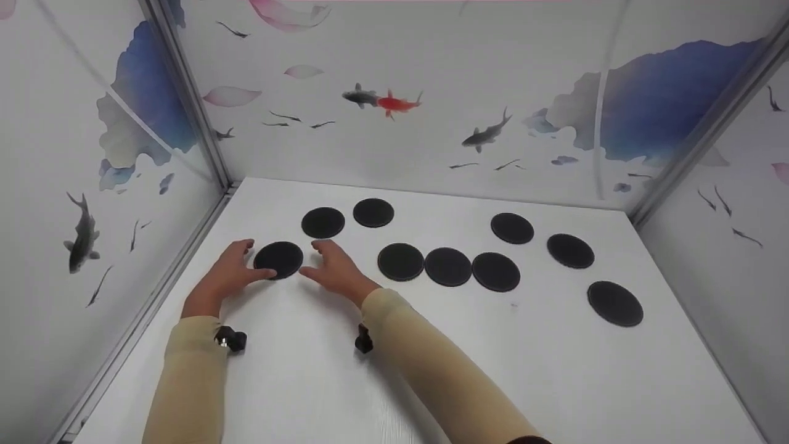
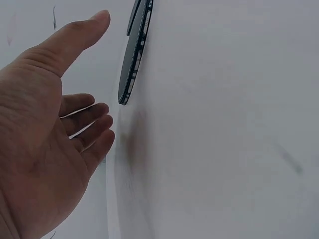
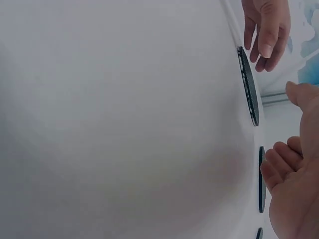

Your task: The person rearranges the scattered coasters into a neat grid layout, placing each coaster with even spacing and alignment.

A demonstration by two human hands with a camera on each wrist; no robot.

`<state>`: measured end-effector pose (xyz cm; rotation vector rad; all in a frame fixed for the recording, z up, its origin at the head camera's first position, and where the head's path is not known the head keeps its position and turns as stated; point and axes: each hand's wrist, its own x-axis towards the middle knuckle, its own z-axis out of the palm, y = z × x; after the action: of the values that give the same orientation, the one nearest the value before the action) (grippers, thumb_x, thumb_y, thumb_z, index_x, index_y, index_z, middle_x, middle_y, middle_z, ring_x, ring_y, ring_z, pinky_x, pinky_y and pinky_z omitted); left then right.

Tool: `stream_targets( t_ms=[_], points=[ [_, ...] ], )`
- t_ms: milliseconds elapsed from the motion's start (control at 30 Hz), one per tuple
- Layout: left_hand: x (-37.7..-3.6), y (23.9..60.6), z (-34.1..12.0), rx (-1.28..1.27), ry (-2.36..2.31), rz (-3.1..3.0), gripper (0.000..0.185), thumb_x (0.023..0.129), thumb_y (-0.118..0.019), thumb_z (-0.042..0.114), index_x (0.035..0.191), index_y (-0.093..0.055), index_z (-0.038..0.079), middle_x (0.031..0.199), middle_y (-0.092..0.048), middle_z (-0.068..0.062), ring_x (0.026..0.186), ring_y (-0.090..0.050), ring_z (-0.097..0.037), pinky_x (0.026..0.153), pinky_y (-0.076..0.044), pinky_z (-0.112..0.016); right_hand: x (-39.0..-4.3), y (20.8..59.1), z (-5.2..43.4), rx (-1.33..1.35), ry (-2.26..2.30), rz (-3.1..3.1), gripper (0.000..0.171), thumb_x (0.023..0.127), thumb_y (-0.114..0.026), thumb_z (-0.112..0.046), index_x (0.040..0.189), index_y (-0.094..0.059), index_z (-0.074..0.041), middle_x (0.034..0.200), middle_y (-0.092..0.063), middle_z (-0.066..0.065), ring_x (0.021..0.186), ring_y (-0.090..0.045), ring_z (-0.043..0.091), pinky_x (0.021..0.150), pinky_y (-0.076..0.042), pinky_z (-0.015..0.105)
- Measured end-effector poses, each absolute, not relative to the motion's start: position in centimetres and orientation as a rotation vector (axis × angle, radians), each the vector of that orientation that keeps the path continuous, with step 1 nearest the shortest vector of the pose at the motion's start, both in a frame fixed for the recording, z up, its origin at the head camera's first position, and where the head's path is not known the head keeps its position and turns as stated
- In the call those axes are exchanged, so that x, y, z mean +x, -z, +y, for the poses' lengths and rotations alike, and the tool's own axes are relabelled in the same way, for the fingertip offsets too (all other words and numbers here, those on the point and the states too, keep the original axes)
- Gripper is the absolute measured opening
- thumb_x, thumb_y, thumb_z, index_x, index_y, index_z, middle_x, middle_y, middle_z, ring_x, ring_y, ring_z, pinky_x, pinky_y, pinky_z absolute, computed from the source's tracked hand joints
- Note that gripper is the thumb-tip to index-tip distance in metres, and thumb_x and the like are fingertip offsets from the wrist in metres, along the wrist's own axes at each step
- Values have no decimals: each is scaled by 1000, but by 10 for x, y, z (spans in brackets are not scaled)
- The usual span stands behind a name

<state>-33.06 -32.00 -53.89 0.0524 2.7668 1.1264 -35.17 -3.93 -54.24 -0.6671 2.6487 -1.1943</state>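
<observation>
White desk (image 1: pixel 431 370) carries nine black discs; nearest disc (image 1: pixel 278 259) lies flat at near-left, between both hands; left hand (image 1: pixel 229 271) at its left edge, right hand (image 1: pixel 336 270) just beside right edge; fingers of both released, extended, grasping nothing.

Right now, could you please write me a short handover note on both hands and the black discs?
Left hand: open, fingers relaxed, at the left edge of the nearest disc; no grip on it.
Right hand: open, at that disc's right edge, no grip either.
Discs: ten black ones lie flat on the white table. Two sit behind the hands, three in a touching row, three scattered to the right.
Done: nothing stacked or lifted.
Left: the flanked disc is still to be picked up, likely first.
</observation>
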Motion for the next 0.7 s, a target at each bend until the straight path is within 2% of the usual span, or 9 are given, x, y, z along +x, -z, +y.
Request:
stream_targets(
  t_ms=[267,700],
  points=[
    [-329,540,-321,93,-1063,2796,115,94,-90,42,170,-21,-10,175,-23,-35,164,-18,-53,132,-18,-66,-356,552,-60,-661,996,2741,81,105,-77,-42,170,-41,-9,173,-44,9,161,-39,22,132,-28,32],
    [-334,549,-316,186,-1041,2818,106,93,-91,30,168,-27,-10,171,-31,-36,161,-27,-53,131,-23,-65,-358,560,-67,-741,926,2782,79,105,-77,-37,169,-41,-7,171,-47,9,161,-40,22,131,-27,30]
  ],
)
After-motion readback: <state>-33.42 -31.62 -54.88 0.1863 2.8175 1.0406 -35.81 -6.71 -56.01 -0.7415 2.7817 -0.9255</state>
